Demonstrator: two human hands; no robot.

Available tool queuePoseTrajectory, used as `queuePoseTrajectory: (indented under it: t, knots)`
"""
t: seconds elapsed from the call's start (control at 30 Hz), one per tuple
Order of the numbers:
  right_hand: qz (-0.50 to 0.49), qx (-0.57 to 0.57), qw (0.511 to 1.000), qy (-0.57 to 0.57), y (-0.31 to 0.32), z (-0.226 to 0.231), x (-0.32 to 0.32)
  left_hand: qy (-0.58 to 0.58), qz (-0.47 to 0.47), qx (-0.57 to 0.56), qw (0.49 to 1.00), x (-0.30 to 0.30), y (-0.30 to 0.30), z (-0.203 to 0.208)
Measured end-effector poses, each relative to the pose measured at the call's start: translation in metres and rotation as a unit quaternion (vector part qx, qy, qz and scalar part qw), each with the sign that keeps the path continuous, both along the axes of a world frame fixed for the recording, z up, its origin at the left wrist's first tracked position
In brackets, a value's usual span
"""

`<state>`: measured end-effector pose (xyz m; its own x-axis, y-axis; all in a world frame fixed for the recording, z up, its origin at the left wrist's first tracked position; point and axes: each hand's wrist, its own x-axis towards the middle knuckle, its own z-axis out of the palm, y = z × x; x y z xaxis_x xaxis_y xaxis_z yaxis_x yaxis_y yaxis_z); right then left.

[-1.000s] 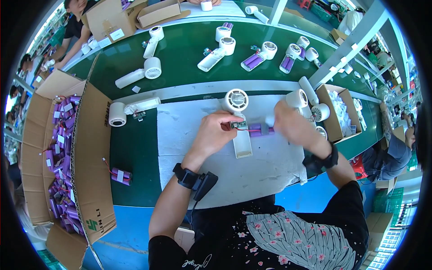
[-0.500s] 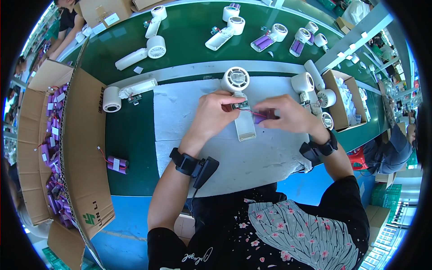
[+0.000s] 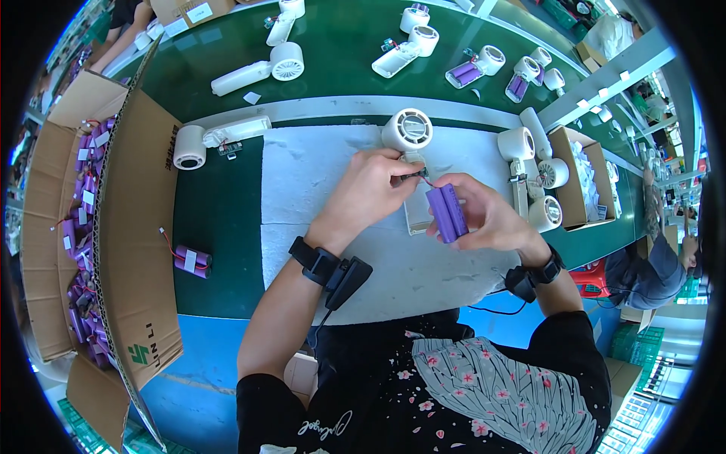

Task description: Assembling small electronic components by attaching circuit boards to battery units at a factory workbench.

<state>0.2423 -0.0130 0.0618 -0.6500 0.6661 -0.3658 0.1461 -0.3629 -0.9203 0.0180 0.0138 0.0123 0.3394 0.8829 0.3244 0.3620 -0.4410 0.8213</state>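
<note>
A purple battery pack (image 3: pixel 447 213) sits centre frame, gripped by the right hand (image 3: pixel 484 219). The left hand (image 3: pixel 370 189) pinches its wire connector (image 3: pixel 414 175) just below the white fan (image 3: pixel 408 132) on the white mat (image 3: pixel 302 181). Best keep the leads slack and the plug square.

I see a large open brown carton (image 3: pixel 125 227) at far left, its flap bearing a green logo and dark print, purple packs inside it. A smaller open brown box (image 3: pixel 578 178) sits at right, white parts inside. More brown cartons (image 3: pixel 189 11) with white labels stand at the top left. Small white label (image 3: pixel 189 260) wraps the loose purple pack on the green mat.
</note>
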Motion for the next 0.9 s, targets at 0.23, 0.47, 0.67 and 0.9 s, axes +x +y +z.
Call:
queuePoseTrajectory:
  t: [0.23, 0.47, 0.67, 0.9]
  knots:
    - [0.034, 0.379, 0.911, -0.157, 0.003, -0.014, -0.005, -0.014, -0.01, 0.023, 1.0, 0.0, 0.001, -0.005]
    - [-0.01, 0.434, 0.878, -0.201, -0.001, -0.029, -0.012, 0.011, -0.041, 0.032, 0.999, -0.003, 0.002, 0.0]
    - [-0.009, 0.477, 0.856, -0.2, -0.006, -0.025, -0.017, 0.01, -0.048, 0.035, 0.998, -0.006, 0.002, -0.002]
    - [-0.048, 0.427, 0.875, -0.221, -0.014, -0.031, -0.019, 0.018, -0.044, 0.003, 0.999, -0.007, -0.001, 0.004]
